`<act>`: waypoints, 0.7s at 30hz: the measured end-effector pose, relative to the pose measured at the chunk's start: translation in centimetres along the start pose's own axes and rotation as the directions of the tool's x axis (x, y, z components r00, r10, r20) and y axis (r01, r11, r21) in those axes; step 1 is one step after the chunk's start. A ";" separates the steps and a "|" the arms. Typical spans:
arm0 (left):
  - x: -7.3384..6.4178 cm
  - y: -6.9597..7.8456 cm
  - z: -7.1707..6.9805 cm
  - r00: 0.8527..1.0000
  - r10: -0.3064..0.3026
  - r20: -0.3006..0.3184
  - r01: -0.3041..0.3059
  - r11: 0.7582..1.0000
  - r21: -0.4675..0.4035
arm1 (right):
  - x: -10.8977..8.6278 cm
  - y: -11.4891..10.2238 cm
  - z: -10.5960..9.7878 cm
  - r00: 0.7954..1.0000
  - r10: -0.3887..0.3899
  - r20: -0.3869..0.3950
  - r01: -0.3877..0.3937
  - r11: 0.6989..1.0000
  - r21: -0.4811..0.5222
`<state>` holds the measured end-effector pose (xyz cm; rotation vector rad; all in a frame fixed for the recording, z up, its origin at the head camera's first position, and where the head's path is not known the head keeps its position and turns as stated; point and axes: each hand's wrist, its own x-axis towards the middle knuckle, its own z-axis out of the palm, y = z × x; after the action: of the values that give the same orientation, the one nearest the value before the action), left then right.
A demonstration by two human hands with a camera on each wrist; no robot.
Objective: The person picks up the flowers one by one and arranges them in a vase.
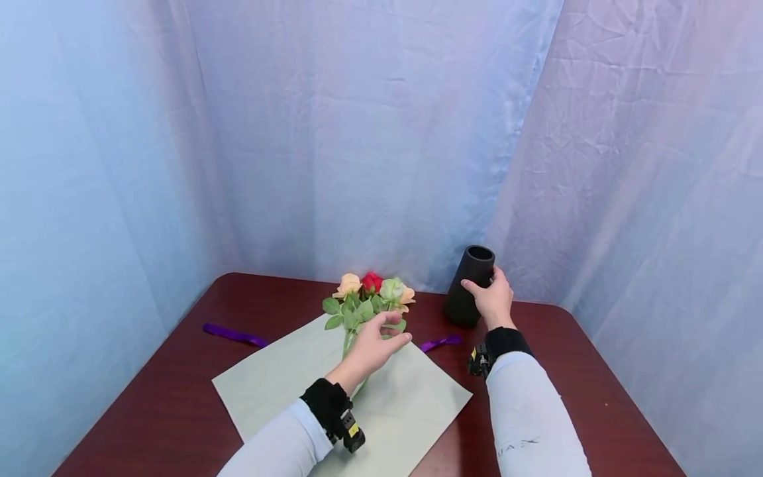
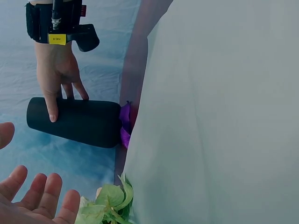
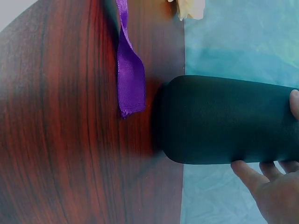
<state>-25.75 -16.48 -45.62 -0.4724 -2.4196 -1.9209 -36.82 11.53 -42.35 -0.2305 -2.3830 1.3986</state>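
My right hand (image 1: 496,299) grips a black vase (image 1: 467,291) near its open top, thumb on one side and fingers on the other. The vase stands at the table's back right; whether its base touches the wood I cannot tell. In the right wrist view the vase's rounded base (image 3: 180,121) shows with a dark shadow beside it. My left hand (image 1: 371,346) is over the stems of several flowers (image 1: 372,283), red, peach and pale green, with leafy stems. Its fingers (image 2: 49,193) are spread and hold nothing in the left wrist view.
A pale green wrapping sheet (image 1: 286,391) lies turned cornerwise on the dark red-brown table (image 1: 149,411), under the stems. Purple ribbon (image 1: 234,335) shows from under both sides of the sheet, one end near the vase. A light blue curtain (image 1: 381,132) hangs behind the table.
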 end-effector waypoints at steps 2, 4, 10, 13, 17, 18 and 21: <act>0.0 0.0 0.0 1.000 -0.002 -0.001 0.002 1.000 0.006 | -0.1 0.1 0.1 1.000 0.007 -0.003 -0.007 1.000 0.008; -0.1 0.1 0.1 1.000 -0.005 -0.002 0.005 1.000 0.013 | -0.1 0.1 0.1 1.000 0.009 -0.004 -0.009 1.000 0.008; 0.0 0.5 0.2 1.000 -0.002 -0.009 0.002 1.000 0.020 | -0.3 0.3 -0.1 1.000 -0.001 -0.015 0.001 1.000 -0.012; 0.3 0.7 0.2 1.000 -0.003 -0.005 0.004 1.000 0.024 | -0.4 0.2 -0.3 1.000 -0.006 -0.018 0.006 1.000 -0.013; 0.8 1.2 0.0 1.000 0.000 -0.004 0.000 1.000 0.030 | -0.4 -0.3 -0.8 0.999 -0.034 -0.021 0.034 0.999 0.000; 1.0 1.3 -0.1 1.000 0.004 -0.004 -0.004 1.000 0.029 | -0.4 -0.5 -0.9 0.999 -0.041 -0.020 0.041 0.999 0.002; 1.4 1.7 -0.5 1.000 0.016 0.004 -0.016 0.999 0.028 | -0.5 -1.2 -1.4 0.998 -0.061 -0.013 0.061 0.998 0.016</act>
<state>-26.77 -16.26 -43.63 -0.4935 -2.4338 -1.8795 -35.83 11.91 -40.85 -0.1600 -2.3478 1.3844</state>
